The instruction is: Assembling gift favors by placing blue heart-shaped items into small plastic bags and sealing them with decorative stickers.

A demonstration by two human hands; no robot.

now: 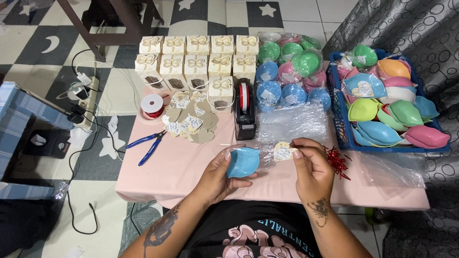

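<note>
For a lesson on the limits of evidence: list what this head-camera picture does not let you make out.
- Left hand: palm hidden behind the blue dish.
- Heart tag in right hand: print too small.
- Blue basket: lower dishes buried under upper ones.
- Gift boxes: contents hidden by walls.

Pliers (147, 145) left of tape dispenser (245, 111)

Eleven butterfly boxes (198, 59), one pliers (147, 146), one tape dispenser (245, 111).

cream gift boxes (196, 59): rows, table's far edge | heart-shaped tags (191, 123): heaped before them | cream tag (282, 151): near edge
</note>
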